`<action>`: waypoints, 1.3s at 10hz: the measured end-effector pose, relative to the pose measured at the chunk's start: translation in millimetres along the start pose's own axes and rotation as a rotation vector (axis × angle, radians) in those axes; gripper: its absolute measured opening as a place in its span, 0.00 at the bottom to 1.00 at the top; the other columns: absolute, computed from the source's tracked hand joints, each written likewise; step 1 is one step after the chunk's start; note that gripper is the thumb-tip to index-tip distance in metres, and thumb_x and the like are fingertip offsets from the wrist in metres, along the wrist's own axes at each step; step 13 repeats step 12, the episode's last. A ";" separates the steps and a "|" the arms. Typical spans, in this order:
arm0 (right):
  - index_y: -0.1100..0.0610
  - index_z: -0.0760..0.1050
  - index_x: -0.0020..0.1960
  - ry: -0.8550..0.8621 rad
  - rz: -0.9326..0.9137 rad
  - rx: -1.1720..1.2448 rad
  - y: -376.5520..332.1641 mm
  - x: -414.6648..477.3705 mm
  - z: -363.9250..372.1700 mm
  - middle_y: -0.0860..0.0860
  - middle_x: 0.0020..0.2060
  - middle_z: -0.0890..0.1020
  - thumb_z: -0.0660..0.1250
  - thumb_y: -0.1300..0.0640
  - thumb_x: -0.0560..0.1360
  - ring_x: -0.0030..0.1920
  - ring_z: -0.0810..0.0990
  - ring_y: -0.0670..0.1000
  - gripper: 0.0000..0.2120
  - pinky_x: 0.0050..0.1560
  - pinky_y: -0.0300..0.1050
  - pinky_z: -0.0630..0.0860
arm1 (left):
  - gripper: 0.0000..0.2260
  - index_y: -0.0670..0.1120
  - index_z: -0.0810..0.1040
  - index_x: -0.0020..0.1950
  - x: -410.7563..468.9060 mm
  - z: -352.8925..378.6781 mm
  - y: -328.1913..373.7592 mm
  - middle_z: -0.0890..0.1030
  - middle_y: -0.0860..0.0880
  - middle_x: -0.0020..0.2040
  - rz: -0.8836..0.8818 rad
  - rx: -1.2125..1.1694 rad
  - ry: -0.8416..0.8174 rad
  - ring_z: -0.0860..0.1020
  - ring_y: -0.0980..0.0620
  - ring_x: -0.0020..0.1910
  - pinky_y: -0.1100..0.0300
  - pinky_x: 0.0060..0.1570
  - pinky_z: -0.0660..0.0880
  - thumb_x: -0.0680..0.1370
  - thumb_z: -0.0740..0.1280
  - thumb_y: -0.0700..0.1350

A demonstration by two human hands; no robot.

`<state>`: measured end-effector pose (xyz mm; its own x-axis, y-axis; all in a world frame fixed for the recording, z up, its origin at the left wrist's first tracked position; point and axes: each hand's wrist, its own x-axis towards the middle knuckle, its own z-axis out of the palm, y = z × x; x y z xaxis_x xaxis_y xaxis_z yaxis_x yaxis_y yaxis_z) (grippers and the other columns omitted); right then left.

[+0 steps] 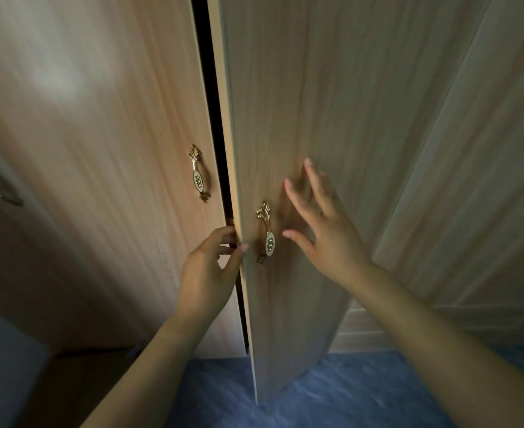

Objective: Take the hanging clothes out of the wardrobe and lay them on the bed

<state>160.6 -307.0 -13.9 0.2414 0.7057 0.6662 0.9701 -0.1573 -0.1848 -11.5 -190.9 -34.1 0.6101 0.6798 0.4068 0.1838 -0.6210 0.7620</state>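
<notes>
The wardrobe (408, 149) fills the view, pale wood grain running top to bottom. One door, the ajar door (316, 103), stands slightly swung out from the closed door (100, 149) beside it, leaving a narrow dark gap (214, 118) between them. Nothing inside can be made out through it, so the hanging clothes are hidden.

The left hand (205, 273) grips the free edge of the ajar door: fingers curled round behind it, thumb on the front face just beside the ornate gold handle (266, 233). The right hand (325, 233) is spread flat with straight fingers and holds nothing. It lies on the same panel, above and beside that handle, though firm contact cannot be told.

A matching handle (199, 174) sits near the closed door's edge. Blue floor (331, 396) shows below the doors.
</notes>
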 end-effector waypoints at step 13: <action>0.56 0.58 0.74 0.139 0.102 -0.171 35.6 90.8 92.7 0.58 0.74 0.57 0.68 0.53 0.75 0.75 0.53 0.58 0.32 0.72 0.49 0.58 | 0.29 0.53 0.55 0.76 159.3 7.9 -57.4 0.51 0.43 0.77 0.413 0.562 0.172 0.49 0.42 0.75 0.28 0.63 0.51 0.76 0.60 0.52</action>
